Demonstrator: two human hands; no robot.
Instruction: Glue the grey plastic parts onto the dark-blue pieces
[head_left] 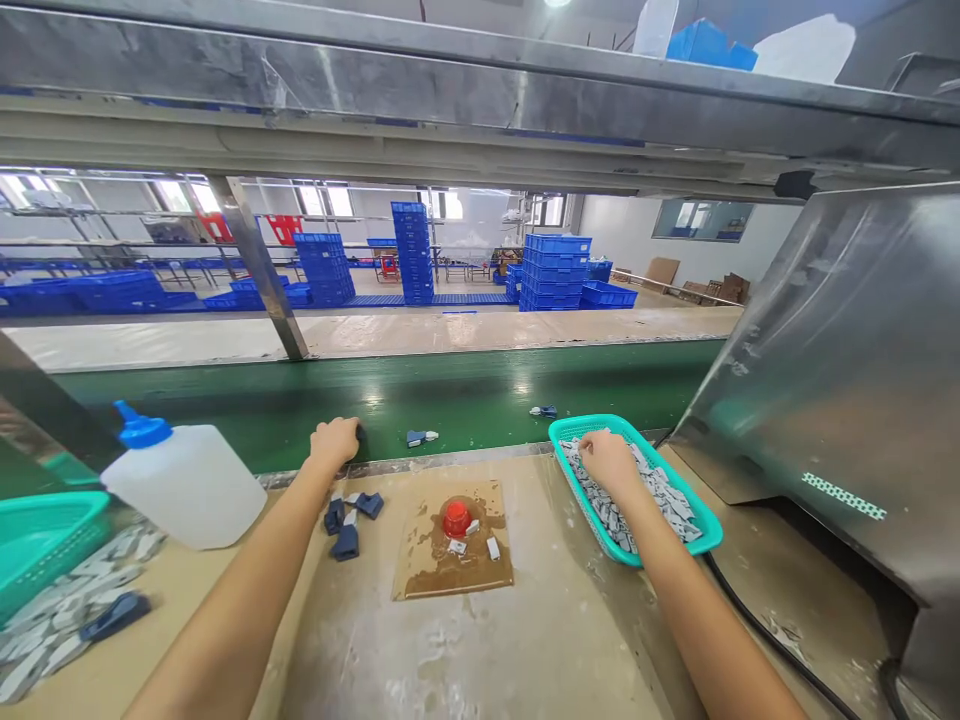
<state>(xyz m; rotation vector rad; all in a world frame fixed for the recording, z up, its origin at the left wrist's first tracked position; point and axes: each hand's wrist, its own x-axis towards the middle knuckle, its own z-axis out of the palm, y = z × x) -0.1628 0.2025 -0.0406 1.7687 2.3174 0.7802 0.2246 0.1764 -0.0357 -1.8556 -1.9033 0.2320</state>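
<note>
My left hand (335, 443) is closed at the near edge of the green conveyor belt (480, 385). A bit of something dark shows beside its fingers; its shape is hidden. My right hand (609, 462) reaches into a turquoise basket (709, 530) full of small grey plastic pieces (664, 495). Its fingers are bent together over the pieces, and what they pinch is hidden. Between the hands, a red dome-shaped knob (457, 517) stands on a wet brown board (427, 580), with several small white pieces (493, 548) around it. Dark blue parts (346, 542) lie near my left forearm.
Two blue-and-grey assembled pieces (421, 438) lie apart on the belt. At left are a white squeeze bottle (191, 485) with a blue cap, another turquoise basket (45, 540) and loose grey pieces (82, 600). A metal housing (832, 370) and black cable (772, 630) border the right.
</note>
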